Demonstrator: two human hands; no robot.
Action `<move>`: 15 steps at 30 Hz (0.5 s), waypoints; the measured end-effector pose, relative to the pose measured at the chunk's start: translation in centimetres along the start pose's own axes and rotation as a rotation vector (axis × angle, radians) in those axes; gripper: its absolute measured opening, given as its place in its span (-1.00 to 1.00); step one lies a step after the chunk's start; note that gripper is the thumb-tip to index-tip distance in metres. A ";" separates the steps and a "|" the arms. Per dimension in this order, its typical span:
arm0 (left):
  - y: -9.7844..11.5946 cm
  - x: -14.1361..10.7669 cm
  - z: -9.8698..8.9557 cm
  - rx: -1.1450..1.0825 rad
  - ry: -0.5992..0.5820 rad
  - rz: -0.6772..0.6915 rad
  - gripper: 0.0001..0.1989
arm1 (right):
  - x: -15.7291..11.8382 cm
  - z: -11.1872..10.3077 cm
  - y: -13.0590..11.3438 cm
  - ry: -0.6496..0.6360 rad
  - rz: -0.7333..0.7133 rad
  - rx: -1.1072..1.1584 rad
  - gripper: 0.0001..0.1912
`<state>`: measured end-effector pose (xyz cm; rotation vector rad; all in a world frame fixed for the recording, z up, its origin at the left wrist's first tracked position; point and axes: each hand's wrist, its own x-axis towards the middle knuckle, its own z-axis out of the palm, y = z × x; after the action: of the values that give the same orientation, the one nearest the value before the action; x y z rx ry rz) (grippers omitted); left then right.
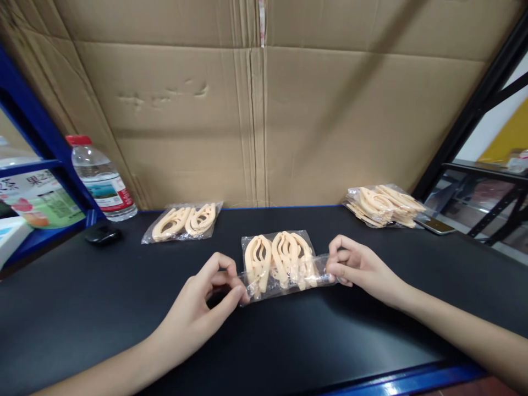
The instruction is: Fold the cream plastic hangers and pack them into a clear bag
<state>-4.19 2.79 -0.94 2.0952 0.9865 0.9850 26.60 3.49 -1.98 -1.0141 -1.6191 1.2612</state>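
Observation:
A clear plastic bag point(284, 258) with several cream-coloured curved pieces inside lies flat in the middle of the black table point(256, 341). At its near left corner my left hand point(214, 300) pinches the plastic between thumb and fingers. My right hand point(355, 264) pinches the right end of the bag's near edge, which is stretched as a folded strip across the lower part of the pieces. Both hands rest close to the table surface.
Another bag of cream pieces point(183, 221) lies at the back left. A pile of such bags point(381, 206) sits at the back right beside a phone point(435, 224). A water bottle point(103, 184) and a black object point(103, 235) stand at left, before a cardboard wall point(185, 126).

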 end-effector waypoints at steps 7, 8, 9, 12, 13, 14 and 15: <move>-0.3 0.1 0.2 0.122 -0.040 0.011 -0.90 | 0.3 0.6 0.8 0.024 -0.070 -0.009 -0.69; -0.3 0.1 0.2 0.167 -0.049 0.020 -0.88 | 0.3 0.6 0.7 0.030 -0.083 -0.056 -0.74; -0.3 0.2 0.2 0.205 -0.054 0.027 -0.87 | 0.3 0.7 0.7 0.040 -0.091 -0.111 -0.77; -0.5 0.3 0.3 0.287 -0.043 0.037 -0.84 | 0.4 0.7 0.6 0.063 -0.084 -0.266 -0.78; -0.6 0.3 0.4 0.305 -0.038 0.040 -0.83 | 0.4 0.7 0.7 0.065 -0.077 -0.299 -0.78; -0.7 0.3 0.5 0.321 -0.034 0.045 -0.82 | 0.4 0.7 0.7 0.060 -0.073 -0.330 -0.79; -0.8 0.2 0.5 0.334 -0.030 0.055 -0.82 | 0.4 0.7 0.8 0.051 -0.077 -0.363 -0.80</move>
<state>-3.96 3.27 -1.80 2.4134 1.1472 0.8584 25.90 3.75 -2.82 -1.1789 -1.8691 0.8998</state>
